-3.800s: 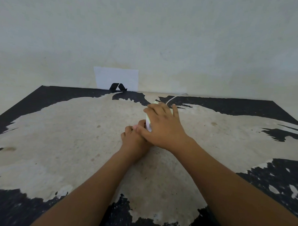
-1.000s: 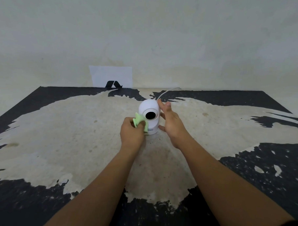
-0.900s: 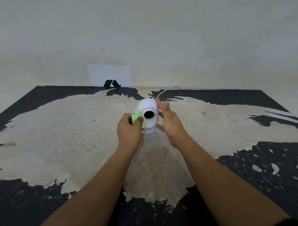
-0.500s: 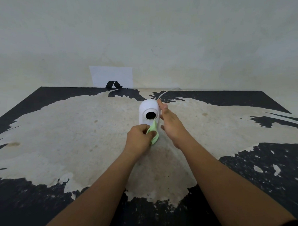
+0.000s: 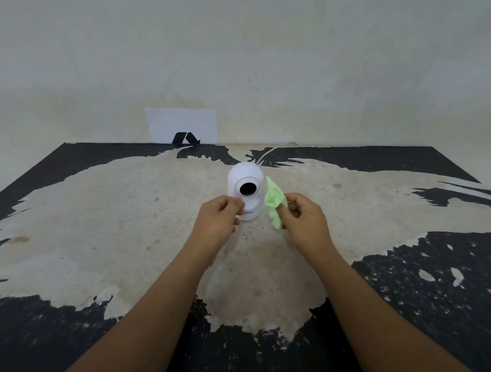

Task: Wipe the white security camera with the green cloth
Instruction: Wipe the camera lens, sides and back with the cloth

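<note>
Right grip (image 5: 304, 219) pinching green cloth (image 5: 274, 201) beside white camera (image 5: 245, 190).

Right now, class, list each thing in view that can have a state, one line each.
White security camera: upright, lens facing us.
Green cloth: crumpled, beside the camera.
Right hand: pinching the cloth.
Left hand: curled against the camera's base.
Cable: trailing behind.

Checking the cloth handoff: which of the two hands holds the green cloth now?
The right hand pinches the crumpled green cloth; the left hand holds none.
</note>
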Available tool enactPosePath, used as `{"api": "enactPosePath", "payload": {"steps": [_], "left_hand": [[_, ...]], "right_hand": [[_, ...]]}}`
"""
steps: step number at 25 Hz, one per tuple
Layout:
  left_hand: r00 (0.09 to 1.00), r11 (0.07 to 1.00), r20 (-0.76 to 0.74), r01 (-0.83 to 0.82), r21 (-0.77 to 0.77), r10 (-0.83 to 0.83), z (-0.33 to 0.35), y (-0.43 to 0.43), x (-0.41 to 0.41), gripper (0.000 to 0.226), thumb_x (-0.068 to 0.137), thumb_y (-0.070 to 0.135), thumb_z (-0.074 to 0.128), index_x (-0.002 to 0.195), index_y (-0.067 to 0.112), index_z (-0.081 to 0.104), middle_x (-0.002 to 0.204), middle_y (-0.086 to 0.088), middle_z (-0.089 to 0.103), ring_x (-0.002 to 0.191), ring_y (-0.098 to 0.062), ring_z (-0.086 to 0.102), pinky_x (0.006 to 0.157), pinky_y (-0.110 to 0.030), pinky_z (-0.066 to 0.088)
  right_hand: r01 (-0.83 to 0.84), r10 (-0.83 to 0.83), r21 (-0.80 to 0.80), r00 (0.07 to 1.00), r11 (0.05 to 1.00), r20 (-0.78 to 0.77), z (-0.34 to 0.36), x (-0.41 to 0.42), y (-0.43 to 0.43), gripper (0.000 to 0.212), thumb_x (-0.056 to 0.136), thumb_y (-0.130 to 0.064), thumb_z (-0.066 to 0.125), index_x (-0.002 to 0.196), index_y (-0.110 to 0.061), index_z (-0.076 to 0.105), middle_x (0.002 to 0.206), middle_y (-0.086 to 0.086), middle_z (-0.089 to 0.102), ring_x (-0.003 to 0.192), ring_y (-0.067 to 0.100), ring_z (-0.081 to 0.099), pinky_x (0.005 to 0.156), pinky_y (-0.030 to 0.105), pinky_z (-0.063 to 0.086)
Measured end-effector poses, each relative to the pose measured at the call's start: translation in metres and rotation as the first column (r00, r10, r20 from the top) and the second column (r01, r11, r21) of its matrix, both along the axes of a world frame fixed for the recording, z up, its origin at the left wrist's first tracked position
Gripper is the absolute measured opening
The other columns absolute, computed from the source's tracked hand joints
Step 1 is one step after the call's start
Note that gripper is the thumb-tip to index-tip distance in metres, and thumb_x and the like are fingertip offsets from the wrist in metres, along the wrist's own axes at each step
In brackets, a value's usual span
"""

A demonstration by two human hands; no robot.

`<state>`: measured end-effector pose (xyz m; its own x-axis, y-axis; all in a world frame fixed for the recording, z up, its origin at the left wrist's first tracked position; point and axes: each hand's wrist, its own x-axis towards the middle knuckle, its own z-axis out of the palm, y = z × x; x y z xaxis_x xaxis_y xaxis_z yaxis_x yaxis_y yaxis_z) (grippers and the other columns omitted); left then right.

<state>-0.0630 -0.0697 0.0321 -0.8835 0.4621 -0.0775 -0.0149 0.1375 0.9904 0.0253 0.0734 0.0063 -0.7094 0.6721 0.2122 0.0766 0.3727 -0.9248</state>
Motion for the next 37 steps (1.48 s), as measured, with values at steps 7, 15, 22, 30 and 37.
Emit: {"api": "enactPosePath", "payload": {"steps": [7,15,22,30,37], "left_hand": [[0.875,0.819,-0.413,-0.035,-0.572,-0.251,-0.021,0.006,-0.048,0.098,0.067,0.043,0.077,0.145,0.027,0.020,0.146,-0.002,0.040,0.133,-0.033,0.032,0.106,-0.046,0.029],[0.831,0.812,-0.468,-0.036,-0.582,-0.299,-0.030,0.018,-0.060,0.080,0.067,0.051,0.072,0.132,0.026,0.032,0.129,-0.003,0.054,0.126,-0.029,0.037,0.089,-0.039,0.026],[0.832,0.810,-0.472,-0.049,-0.584,-0.290,-0.033,0.017,-0.062,0.078,0.069,0.054,0.069,0.133,0.031,0.031,0.128,0.000,0.056,0.123,-0.027,0.037,0.089,-0.039,0.027],[0.806,0.813,-0.516,-0.076,-0.577,-0.291,-0.032,0.018,-0.060,0.078,0.070,0.056,0.068,0.133,0.027,0.034,0.123,-0.006,0.058,0.118,-0.030,0.040,0.086,-0.039,0.027],[0.804,0.822,-0.522,-0.075,-0.565,-0.285,-0.035,0.018,-0.061,0.079,0.070,0.054,0.068,0.134,0.025,0.033,0.125,-0.008,0.057,0.120,-0.032,0.039,0.089,-0.039,0.029]], "right_hand": [[0.078,-0.074,-0.022,0.987,0.997,0.144,0.003,-0.040,0.014,0.026,0.085,-0.030,0.057,0.074,-0.007,0.065,0.070,0.011,0.064,0.062,0.021,0.056,0.064,0.037,0.047],[0.026,-0.008,-0.087,0.981,0.996,0.195,-0.018,-0.058,0.005,0.017,0.082,-0.024,0.053,0.079,-0.011,0.063,0.078,0.012,0.069,0.072,0.029,0.070,0.075,0.051,0.058],[-0.005,0.005,-0.011,1.000,1.000,-0.007,0.040,-0.059,-0.022,0.021,0.089,-0.019,0.043,0.084,-0.008,0.060,0.078,0.004,0.057,0.071,0.018,0.049,0.064,0.031,0.038],[-0.130,0.134,-0.071,0.990,0.989,0.040,0.011,-0.051,-0.032,0.054,0.096,-0.047,0.035,0.145,-0.026,0.027,0.135,0.003,0.053,0.121,0.021,0.051,0.091,0.029,0.039],[0.112,-0.112,0.119,0.994,0.987,-0.009,0.001,-0.040,-0.049,0.014,0.092,-0.013,0.044,0.082,-0.011,0.052,0.071,-0.006,0.051,0.065,0.008,0.046,0.058,0.019,0.032]]}}
